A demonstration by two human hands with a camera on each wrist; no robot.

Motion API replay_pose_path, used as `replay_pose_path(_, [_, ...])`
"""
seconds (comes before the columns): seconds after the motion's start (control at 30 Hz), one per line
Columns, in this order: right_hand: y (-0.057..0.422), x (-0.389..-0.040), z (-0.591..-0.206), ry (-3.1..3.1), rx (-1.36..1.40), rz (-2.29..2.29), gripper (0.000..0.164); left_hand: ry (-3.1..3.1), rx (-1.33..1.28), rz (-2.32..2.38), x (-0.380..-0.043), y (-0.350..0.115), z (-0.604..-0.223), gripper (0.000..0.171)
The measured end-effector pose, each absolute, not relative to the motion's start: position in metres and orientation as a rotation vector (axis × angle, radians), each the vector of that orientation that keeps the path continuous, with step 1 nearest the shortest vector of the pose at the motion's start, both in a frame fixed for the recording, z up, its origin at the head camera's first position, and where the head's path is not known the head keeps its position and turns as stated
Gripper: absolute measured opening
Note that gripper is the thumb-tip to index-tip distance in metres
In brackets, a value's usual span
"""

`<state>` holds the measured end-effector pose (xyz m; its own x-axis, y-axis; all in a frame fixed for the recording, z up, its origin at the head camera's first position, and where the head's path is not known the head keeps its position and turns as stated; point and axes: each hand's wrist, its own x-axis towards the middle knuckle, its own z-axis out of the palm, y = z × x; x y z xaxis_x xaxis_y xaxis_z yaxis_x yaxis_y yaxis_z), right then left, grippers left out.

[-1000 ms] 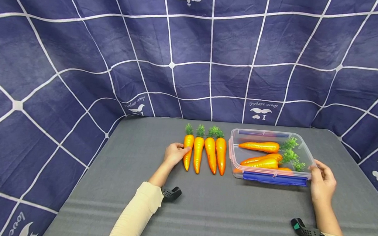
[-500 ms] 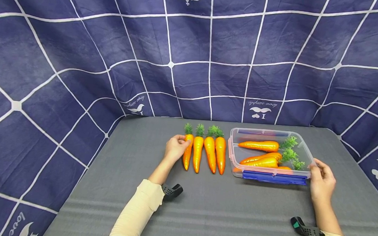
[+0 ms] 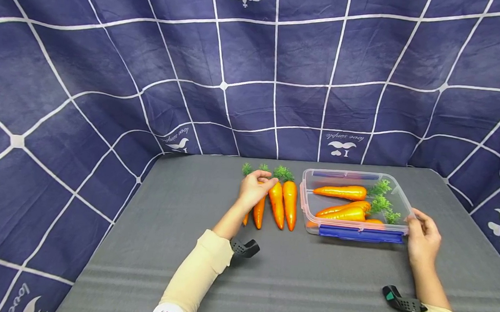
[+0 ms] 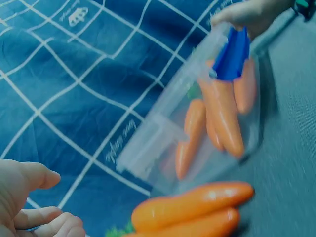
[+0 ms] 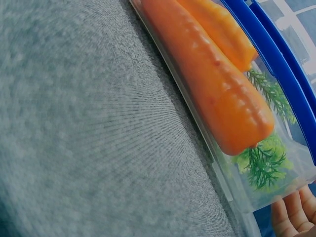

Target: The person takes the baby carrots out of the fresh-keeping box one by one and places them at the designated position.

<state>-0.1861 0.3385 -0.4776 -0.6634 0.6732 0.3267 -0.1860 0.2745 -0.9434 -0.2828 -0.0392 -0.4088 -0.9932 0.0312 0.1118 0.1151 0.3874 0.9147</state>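
Several orange carrots with green tops lie in a row on the grey cloth; two show fully on the right side, one of them this carrot point(image 3: 276, 204). My left hand point(image 3: 255, 188) is over the left part of the row and hides parts of the two left carrots. Its thumb and fingers point(image 4: 37, 175) are apart with nothing between them in the left wrist view. A clear plastic food container point(image 3: 301, 199) with a blue clip point(image 3: 360, 234) stands right of the row, several carrots point(image 3: 340, 191) inside. My right hand point(image 3: 424, 238) grips its right end near the front corner.
A grey cloth point(image 3: 284, 281) covers the table. Blue fabric point(image 3: 254, 107) with white lines hangs behind and at both sides. Black bands point(image 3: 244, 247) sit on both wrists.
My left hand has let go of the leftmost carrot and moved right, over the row. The carrots stay in place. My right hand keeps its hold on the container.
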Motion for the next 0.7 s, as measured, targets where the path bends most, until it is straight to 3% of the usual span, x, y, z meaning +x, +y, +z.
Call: replay_pose_path(0.7, [0.338,-0.187,-0.477,-1.816,-0.477,1.499,0.028,-2.551,-0.407,-1.976,-0.276,0.038,-0.372,0.034])
